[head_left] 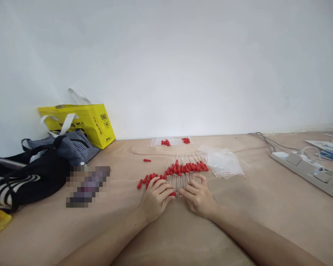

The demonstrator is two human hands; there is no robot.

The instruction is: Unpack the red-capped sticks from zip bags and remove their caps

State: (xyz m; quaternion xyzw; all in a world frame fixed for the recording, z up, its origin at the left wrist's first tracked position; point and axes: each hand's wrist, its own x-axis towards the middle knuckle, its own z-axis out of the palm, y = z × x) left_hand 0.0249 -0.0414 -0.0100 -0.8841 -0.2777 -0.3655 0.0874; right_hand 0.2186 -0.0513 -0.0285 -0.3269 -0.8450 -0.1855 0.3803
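Note:
A row of clear glass droppers with red rubber bulbs [187, 167] lies on the wooden table [266, 207] in front of me. Loose red bulbs [147, 180] are scattered at its left end. My left hand [156, 195] and my right hand [197, 195] meet at the near edge of the row, fingers curled. A red bulb [172, 193] and a clear tube sit between the fingertips of both hands; which hand grips which part I cannot make out.
Clear zip bags [224, 162] lie right of the droppers, and filled bags [170, 141] rest near the wall. One stray bulb [147, 160] lies apart. Striped, black and yellow bags [80, 125] crowd the left. A power strip [308, 170] with cables sits right.

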